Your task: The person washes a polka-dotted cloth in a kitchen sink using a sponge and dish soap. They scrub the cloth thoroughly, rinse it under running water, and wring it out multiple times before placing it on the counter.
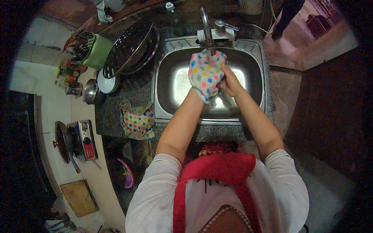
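A wet white cloth (205, 71) with coloured polka dots is spread over my left hand, which it hides; only my left wrist (197, 97) and forearm show below it. My right hand (232, 81) grips the cloth's right edge, its fingers partly tucked behind the fabric. Both hands are above the stainless steel sink (255, 84), directly under the curved metal faucet (205, 26). Water appears to run from the spout onto the top of the cloth. A second polka-dot cloth (138, 121) lies crumpled on the granite counter, left of the sink.
Left of the sink stand a large dark perforated basket (128, 43), a white bowl (107, 81), a metal bowl (91, 91) and a green utensil holder (97, 51). Farther left are a stove (86, 139) and a lidded pan (62, 141). Behind the faucet sits its lever handle (227, 25).
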A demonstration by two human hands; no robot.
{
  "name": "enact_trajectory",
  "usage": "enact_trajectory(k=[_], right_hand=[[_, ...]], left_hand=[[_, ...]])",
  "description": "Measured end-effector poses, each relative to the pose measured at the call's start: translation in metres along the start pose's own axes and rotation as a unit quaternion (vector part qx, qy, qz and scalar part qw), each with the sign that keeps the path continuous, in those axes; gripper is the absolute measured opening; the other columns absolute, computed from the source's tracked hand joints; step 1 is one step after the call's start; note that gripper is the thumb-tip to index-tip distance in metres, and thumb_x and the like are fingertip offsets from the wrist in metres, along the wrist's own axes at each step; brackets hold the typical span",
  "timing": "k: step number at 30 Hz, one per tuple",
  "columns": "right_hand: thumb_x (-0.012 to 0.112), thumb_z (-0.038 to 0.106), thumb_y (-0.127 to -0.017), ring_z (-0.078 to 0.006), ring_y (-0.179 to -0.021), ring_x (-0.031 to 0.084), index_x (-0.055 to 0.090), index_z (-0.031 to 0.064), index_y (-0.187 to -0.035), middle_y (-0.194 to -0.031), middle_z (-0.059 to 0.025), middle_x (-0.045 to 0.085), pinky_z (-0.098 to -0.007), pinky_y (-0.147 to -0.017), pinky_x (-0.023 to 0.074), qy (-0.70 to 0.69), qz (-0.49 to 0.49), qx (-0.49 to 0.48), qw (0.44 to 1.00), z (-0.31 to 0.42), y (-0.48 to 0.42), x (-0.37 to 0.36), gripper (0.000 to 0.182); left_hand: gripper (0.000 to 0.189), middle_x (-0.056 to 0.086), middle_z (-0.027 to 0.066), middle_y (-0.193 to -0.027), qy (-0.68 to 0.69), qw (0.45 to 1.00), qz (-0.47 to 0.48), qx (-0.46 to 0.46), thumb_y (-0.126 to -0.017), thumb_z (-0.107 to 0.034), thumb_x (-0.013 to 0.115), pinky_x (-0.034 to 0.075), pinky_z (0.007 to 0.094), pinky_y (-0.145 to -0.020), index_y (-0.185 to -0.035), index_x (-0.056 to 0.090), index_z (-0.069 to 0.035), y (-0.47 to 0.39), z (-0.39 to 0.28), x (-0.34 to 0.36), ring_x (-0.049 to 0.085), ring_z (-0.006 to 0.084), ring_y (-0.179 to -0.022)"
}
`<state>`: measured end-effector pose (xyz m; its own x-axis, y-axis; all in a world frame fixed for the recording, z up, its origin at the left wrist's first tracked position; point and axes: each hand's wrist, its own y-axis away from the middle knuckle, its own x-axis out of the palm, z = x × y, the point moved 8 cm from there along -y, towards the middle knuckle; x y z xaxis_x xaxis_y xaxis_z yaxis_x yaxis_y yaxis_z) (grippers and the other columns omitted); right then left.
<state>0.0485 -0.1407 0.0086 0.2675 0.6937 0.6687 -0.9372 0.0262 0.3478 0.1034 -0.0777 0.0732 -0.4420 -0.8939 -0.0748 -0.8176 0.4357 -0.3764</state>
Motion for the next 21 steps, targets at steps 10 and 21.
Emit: enact_trajectory(k=[10, 21], right_hand=[[0.052, 0.024, -0.086, -0.0113, -0.075, 0.053, 0.054, 0.0066, -0.100, -0.085, -0.0029, 0.058, -0.0256, -0.069, 0.0430, 0.131, -0.136, -0.098, 0.977, 0.018, -0.031, -0.002, 0.022], [0.046, 0.021, -0.089, -0.0213, -0.081, 0.057, 0.047, 0.0042, -0.100, -0.094, -0.0095, 0.056, -0.0355, -0.075, 0.0487, -0.019, -0.069, -0.167, 0.983, 0.060, 0.004, -0.027, 0.020]], left_hand=[[0.027, 0.052, 0.0067, -0.107, 0.527, 0.847, -0.035, -0.065, -0.081, -0.030, 0.048, 0.036, 0.0369, -0.086, -0.099, 0.052, -0.011, 0.002, 0.033, -0.015, 0.045, 0.0227, -0.100], [0.042, 0.049, 0.0124, -0.114, 0.258, 0.746, -0.160, -0.593, -0.087, -0.021, 0.045, 0.046, 0.0521, -0.078, -0.127, 0.036, -0.010, 0.111, 0.106, -0.039, 0.050, 0.0330, -0.102]])
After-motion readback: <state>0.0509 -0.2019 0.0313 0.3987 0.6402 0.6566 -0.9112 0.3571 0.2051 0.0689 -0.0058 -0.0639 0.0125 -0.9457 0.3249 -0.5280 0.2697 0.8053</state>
